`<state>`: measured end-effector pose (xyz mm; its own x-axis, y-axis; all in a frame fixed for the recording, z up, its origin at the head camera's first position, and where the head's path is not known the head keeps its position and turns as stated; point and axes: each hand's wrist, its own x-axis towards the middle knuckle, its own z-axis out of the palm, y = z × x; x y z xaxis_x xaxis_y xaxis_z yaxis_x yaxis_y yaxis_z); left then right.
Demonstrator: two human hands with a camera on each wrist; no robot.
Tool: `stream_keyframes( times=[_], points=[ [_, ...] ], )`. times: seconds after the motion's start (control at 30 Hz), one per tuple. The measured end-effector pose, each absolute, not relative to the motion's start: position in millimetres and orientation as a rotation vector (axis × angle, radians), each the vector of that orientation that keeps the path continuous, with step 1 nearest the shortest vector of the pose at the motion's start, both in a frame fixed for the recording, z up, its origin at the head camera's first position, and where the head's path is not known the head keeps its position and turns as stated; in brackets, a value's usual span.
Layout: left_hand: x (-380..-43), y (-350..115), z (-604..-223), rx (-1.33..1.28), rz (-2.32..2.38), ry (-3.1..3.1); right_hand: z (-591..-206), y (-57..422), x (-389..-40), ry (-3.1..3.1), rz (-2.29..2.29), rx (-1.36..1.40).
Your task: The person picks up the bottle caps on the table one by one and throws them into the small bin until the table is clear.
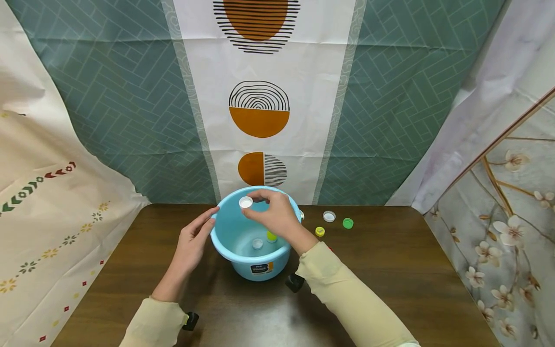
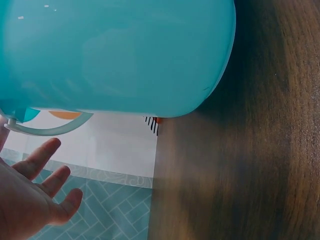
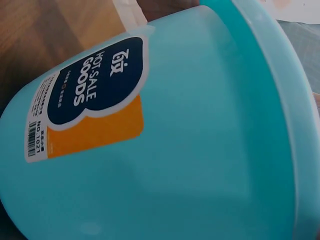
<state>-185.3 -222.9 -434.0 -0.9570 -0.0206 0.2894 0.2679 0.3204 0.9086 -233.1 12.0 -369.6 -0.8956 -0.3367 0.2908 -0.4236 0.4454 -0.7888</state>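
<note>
Over the light blue bucket (image 1: 225, 243), my right hand (image 1: 275, 212) pinches a white bottle cap (image 1: 245, 202) between thumb and fingers, its hollow side showing. Inside the bucket lie a clear-white cap (image 1: 257, 244) and a yellow-green cap (image 1: 271, 236). My left hand (image 1: 193, 241) rests its fingertips on the bucket's left rim, and the left wrist view shows its other fingers (image 2: 62, 180) loosely spread beside the bucket wall (image 2: 125, 60). The right wrist view is filled by the bucket's labelled side (image 3: 200, 130); that hand is hidden there.
Right of the bucket, a white cap (image 1: 329, 216), a green cap (image 1: 348, 223) and a yellow cap (image 1: 320, 232) lie on the dark wooden table (image 1: 390, 270). A bit of red (image 1: 331, 248) shows by the right sleeve. Patterned curtains (image 1: 143, 96) hang behind the table.
</note>
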Motion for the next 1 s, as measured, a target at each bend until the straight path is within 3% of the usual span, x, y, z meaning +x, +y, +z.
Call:
stream_keyframes(
  times=[1.0],
  points=[
    [-184.2, -222.3, -433.8, -0.191, -1.683, -2.36, -366.3, 9.8, -234.7, -2.644, 1.408, 0.711]
  ],
)
